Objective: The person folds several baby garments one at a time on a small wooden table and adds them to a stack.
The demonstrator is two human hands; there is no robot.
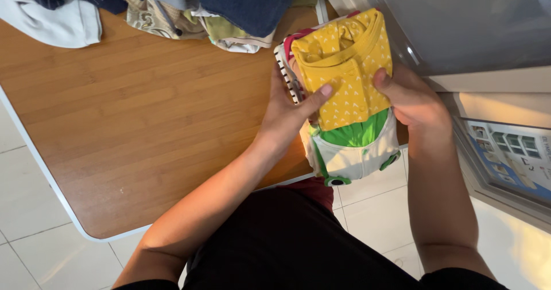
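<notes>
My left hand (290,109) and right hand (410,95) clasp a folded yellow garment (344,66) from either side, thumbs on top; it looks soft, light and floppy, best gripped at the folded edges. It tops a small stack of folded clothes (356,152) overhanging the wooden table (143,123) corner, with bare tabletop left of the stack and a grey bin (459,20) crowding its right.

**Wooden desk with clothes at its far edge**

The desk (132,112) has a warm wood-grain top and a pale rounded rim, standing on a light tiled floor (23,255). A heap of unfolded clothes (189,9) lies along its far edge. A stack of folded small garments (344,95) sits at the right corner, partly overhanging.
</notes>
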